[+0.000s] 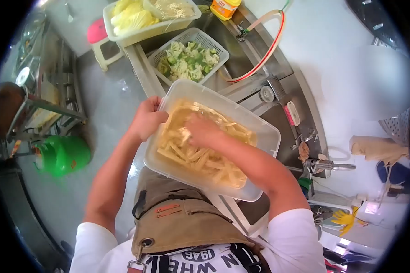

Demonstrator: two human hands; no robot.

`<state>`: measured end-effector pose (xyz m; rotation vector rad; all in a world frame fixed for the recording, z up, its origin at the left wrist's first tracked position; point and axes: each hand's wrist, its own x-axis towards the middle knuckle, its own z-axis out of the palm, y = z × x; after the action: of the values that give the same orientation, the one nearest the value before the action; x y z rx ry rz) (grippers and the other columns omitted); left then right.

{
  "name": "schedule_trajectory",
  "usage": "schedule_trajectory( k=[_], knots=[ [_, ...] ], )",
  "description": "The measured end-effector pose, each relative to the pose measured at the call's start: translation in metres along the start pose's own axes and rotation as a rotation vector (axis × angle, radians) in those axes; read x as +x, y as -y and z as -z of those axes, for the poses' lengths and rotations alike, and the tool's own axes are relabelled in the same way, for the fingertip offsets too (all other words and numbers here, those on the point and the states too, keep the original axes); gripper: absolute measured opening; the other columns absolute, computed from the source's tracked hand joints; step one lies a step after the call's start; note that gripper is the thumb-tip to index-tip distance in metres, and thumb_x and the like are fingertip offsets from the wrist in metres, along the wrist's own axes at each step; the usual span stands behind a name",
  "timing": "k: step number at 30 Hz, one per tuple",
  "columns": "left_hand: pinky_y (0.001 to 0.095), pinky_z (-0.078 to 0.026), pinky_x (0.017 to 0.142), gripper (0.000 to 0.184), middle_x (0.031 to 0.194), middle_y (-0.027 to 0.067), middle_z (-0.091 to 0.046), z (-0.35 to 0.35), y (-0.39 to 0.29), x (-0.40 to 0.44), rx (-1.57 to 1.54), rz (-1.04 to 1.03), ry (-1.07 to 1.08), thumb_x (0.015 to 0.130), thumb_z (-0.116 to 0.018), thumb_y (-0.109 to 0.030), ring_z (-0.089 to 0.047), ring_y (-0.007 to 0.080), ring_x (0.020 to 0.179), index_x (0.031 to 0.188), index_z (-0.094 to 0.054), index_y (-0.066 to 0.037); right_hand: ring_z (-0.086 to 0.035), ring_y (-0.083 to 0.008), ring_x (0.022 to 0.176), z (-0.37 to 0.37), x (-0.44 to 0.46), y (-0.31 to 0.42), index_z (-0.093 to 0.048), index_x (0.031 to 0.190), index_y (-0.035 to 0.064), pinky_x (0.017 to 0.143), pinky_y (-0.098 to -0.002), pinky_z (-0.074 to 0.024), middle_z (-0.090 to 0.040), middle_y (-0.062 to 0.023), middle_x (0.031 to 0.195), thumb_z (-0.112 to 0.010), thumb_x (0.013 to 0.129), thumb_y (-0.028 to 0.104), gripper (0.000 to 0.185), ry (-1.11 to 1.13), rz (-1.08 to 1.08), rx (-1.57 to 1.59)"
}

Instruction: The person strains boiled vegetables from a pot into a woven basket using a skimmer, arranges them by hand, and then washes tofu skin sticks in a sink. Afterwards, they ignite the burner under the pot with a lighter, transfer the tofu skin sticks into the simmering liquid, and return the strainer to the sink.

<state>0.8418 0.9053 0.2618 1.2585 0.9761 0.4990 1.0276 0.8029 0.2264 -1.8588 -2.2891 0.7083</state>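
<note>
My left hand (149, 119) grips the left rim of a translucent plastic tub (269, 136), thumb on the near side and fingers curled round the edge. Pale yellow strips (214, 164) lie in the tub, wet and glistening; their exact kind is unclear. My right hand (204, 130) reaches down into them from the right, slightly blurred. Its fingertips are lost among the strips, so whether they close on any cannot be seen. The tub is held in front of my brown apron (187, 225), over the edge of the sink counter.
A grey basket of cut cauliflower (191, 59) stands beyond the tub at the sink. Behind it, a white bin (161, 28) holds cabbage. A hose (278, 41) loops over the sink, and a faucet (328, 165) juts out at right. Left are a green gas cylinder (63, 155) and a stool (104, 45).
</note>
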Motion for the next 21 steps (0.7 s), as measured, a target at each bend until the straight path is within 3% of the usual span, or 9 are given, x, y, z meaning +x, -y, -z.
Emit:
schedule_trajectory(
  k=[2, 8, 10, 12, 14, 17, 19, 21],
  knots=[
    [0.0243, -0.042, 0.056, 0.022, 0.075, 0.0045, -0.058, 0.000, 0.004, 0.005, -0.057, -0.008, 0.008, 0.065, -0.055, 0.000, -0.052, 0.0104, 0.063, 0.087, -0.055, 0.003, -0.053, -0.0350, 0.103, 0.020, -0.008, -0.004, -0.058, 0.109, 0.0074, 0.086, -0.0438, -0.0446, -0.056, -0.0169, 0.109, -0.067, 0.071, 0.033, 0.047, 0.309, -0.325, -0.092],
    [0.0240, -0.042, 0.056, 0.020, 0.074, 0.0045, -0.058, -0.002, 0.006, 0.005, -0.150, -0.017, -0.018, 0.066, -0.056, 0.001, -0.052, 0.0101, 0.063, 0.085, -0.055, 0.003, -0.059, -0.0380, 0.093, 0.007, -0.075, -0.017, -0.053, 0.119, 0.0028, 0.084, -0.0442, -0.0456, -0.060, -0.0225, 0.106, -0.051, 0.087, 0.047, 0.055, 0.363, -0.736, 0.256],
    [0.0242, -0.042, 0.056, 0.020, 0.074, 0.0046, -0.058, -0.003, 0.011, 0.008, -0.142, -0.009, -0.015, 0.066, -0.055, 0.001, -0.052, 0.0103, 0.063, 0.085, -0.055, 0.003, -0.059, -0.0385, 0.093, 0.005, -0.081, -0.005, -0.045, 0.123, -0.0026, 0.081, -0.0445, -0.0465, -0.059, -0.0253, 0.105, -0.047, 0.088, 0.050, 0.064, 0.603, -0.586, 0.339],
    [0.0243, -0.042, 0.056, 0.019, 0.074, 0.0047, -0.058, -0.004, 0.014, 0.009, -0.144, -0.006, -0.014, 0.066, -0.055, 0.001, -0.052, 0.0103, 0.063, 0.085, -0.055, 0.003, -0.060, -0.0395, 0.090, -0.006, -0.082, 0.020, -0.038, 0.126, -0.0078, 0.077, -0.0445, -0.0478, -0.059, -0.0280, 0.104, -0.045, 0.089, 0.050, 0.069, 0.632, -0.537, 0.344],
    [0.0246, -0.042, 0.056, 0.019, 0.074, 0.0046, -0.058, -0.004, 0.012, 0.008, -0.158, -0.017, -0.016, 0.066, -0.055, 0.001, -0.052, 0.0103, 0.063, 0.085, -0.054, 0.003, -0.059, -0.0406, 0.091, 0.005, -0.066, 0.060, -0.035, 0.125, -0.0108, 0.077, -0.0453, -0.0476, -0.057, -0.0285, 0.107, -0.049, 0.088, 0.043, 0.067, 0.490, -0.465, 0.335],
    [0.0247, -0.042, 0.055, 0.017, 0.073, 0.0042, -0.057, -0.002, 0.016, 0.009, -0.152, -0.006, 0.000, 0.067, -0.055, 0.001, -0.051, 0.0100, 0.062, 0.083, -0.053, 0.002, -0.056, -0.0384, 0.097, -0.001, -0.036, 0.075, -0.043, 0.119, -0.0066, 0.084, -0.0483, -0.0432, -0.059, -0.0237, 0.103, -0.057, 0.080, 0.031, 0.056, 0.283, -0.289, 0.239],
    [0.0245, -0.041, 0.055, 0.016, 0.073, 0.0037, -0.056, -0.001, 0.012, 0.008, -0.158, 0.009, -0.003, 0.067, -0.055, 0.001, -0.051, 0.0097, 0.062, 0.083, -0.052, 0.001, -0.053, -0.0355, 0.104, -0.040, -0.012, 0.054, -0.047, 0.119, 0.0030, 0.087, -0.0501, -0.0397, -0.060, -0.0191, 0.098, -0.061, 0.075, 0.027, 0.052, 0.139, -0.133, 0.050],
    [0.0244, -0.041, 0.055, 0.016, 0.073, 0.0033, -0.055, 0.002, 0.014, 0.007, -0.161, 0.007, -0.009, 0.067, -0.055, 0.001, -0.050, 0.0094, 0.063, 0.083, -0.052, 0.000, -0.052, -0.0343, 0.105, -0.060, 0.016, 0.024, -0.051, 0.118, 0.0111, 0.088, -0.0500, -0.0390, -0.059, -0.0156, 0.093, -0.062, 0.074, 0.028, 0.048, 0.249, -0.126, -0.054]
  ],
)
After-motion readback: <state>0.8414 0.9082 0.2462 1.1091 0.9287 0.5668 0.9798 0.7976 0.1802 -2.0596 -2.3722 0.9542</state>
